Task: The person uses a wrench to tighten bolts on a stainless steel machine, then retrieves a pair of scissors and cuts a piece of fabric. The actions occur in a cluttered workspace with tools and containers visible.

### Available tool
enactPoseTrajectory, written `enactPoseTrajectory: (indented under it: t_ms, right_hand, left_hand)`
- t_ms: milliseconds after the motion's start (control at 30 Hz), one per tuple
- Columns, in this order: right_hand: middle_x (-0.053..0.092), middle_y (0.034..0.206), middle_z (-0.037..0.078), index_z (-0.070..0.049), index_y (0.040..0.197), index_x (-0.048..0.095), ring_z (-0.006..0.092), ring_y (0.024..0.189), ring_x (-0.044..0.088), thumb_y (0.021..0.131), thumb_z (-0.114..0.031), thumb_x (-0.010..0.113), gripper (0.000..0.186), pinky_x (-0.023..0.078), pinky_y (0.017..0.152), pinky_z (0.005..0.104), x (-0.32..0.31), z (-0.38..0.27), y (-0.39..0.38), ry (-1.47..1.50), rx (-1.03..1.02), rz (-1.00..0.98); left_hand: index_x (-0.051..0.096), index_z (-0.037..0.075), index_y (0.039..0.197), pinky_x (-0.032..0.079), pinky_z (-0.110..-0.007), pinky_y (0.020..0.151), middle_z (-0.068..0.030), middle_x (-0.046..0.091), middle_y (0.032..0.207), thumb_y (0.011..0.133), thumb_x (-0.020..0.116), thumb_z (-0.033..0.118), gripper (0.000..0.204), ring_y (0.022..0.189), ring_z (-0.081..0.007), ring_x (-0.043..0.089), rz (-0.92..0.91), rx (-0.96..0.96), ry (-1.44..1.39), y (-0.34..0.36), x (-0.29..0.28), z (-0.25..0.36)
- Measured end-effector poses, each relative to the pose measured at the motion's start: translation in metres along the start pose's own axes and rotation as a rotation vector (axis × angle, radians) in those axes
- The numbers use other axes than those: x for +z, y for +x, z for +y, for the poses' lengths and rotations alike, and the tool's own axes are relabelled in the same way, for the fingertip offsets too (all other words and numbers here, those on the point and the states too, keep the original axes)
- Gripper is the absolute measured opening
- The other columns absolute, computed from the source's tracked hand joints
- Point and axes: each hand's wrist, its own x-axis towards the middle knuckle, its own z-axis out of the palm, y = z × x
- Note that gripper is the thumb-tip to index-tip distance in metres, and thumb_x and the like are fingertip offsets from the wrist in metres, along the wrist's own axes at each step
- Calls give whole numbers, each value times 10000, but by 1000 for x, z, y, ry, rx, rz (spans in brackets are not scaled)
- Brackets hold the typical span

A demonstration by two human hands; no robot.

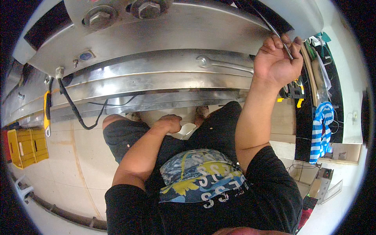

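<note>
My right hand [280,64] is raised at the upper right, palm up, with its fingers curled round a thin metal rod [273,29]. The rod slants up and left into a dark gap at the edge of the steel machine [176,29]. Just left of that wrist, a large open-ended wrench [225,64] lies on the machine's steel ledge. My left hand [170,123] rests low between my knees, its fingers curled in beside a white, cup-like object [185,131]. Whether those fingers hold anything is hidden.
Two big bolts [149,8] stick out of the machine. A black cable [74,107] hangs from it, near a yellow-handled tool [47,107]. A yellow crate [27,147] stands on the floor at left. At right are a blue-and-white striped cloth [321,131] and a black-and-yellow tool [293,90].
</note>
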Motion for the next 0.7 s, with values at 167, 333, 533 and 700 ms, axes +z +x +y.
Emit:
enactPoseTrajectory:
  t_ms: [167,333,533,700]
  right_hand:
    - [579,886,76,-133,1130,529,205,710,521,884,-176,582,255,437,605,338,23,10,-17,-111,-90,32]
    - [652,909,99,-90,1136,562,219,766,620,882,-66,631,265,528,665,358,79,58,-54,-975,-449,-342]
    - [640,980,154,-87,1130,597,228,703,615,849,49,582,312,534,644,384,93,67,-69,-891,-466,-549]
    - [592,1006,121,-117,1308,474,200,653,565,837,-102,599,487,497,522,327,40,12,-57,-258,-201,-231]
  left_hand:
    - [543,136,1406,462,-462,1058,-172,600,1359,887,543,307,546,1241,-360,579,-6,50,41,14,8,-8]
    - [597,93,1338,462,-442,1053,-180,587,1370,841,531,203,513,1256,-346,571,38,28,21,6,8,-4]
    - [572,103,1369,442,-438,1077,-178,559,1406,848,521,202,533,1296,-344,539,41,8,22,1,5,-6]
    - [573,101,1369,445,-442,1072,-187,562,1400,857,516,199,525,1290,-351,542,63,19,27,6,8,-10]
